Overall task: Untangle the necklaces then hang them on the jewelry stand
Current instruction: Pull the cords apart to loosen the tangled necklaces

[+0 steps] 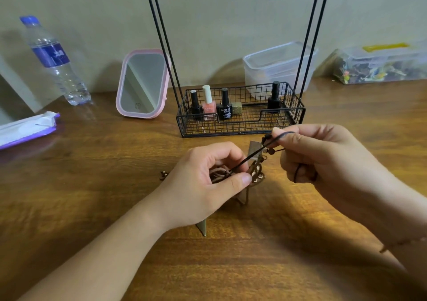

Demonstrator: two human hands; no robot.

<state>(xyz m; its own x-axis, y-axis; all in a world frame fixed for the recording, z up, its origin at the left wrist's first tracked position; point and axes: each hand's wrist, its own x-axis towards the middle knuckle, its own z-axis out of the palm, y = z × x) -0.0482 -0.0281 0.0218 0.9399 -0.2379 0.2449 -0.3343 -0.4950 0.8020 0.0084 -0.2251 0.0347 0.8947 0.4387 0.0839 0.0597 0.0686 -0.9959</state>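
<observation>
Head view: untangling step, nothing on the jewelry stand (240,125) yet as far as visible; top hooks mostly cut off by the frame edge. Left hand (203,185) curled around the brown knot of necklaces (231,173), thumb and forefinger pinching it just above the worktop (92,196). Right hand (323,160) pinching a single dark cord (251,156) between thumb and forefinger, pulled taut on a diagonal out of the bundle, small beads riding near the grip; remaining fingers (298,173) curled, with a loop of the same cord hanging by the palm. Neither hand released, both grasping. Flat pendant pieces poking out behind the cord and below the left wrist, touching or nearly touching the worktop; cannot tell which. One small bead cluster lying apart, left of the left hand. Judgement on doing it well: keep the bundle pinned loosely, not clenched, so loops can slide. Follow the dark cord back to its first crossing and feed slack in rather than hauling. Hard pulling likely to cinch the knot or snag beads. Keep pendants low to avoid swinging into the wire basket with the nail polish bottles (209,104). Stand right behind the hands, so a short lift once one strand runs free.
</observation>
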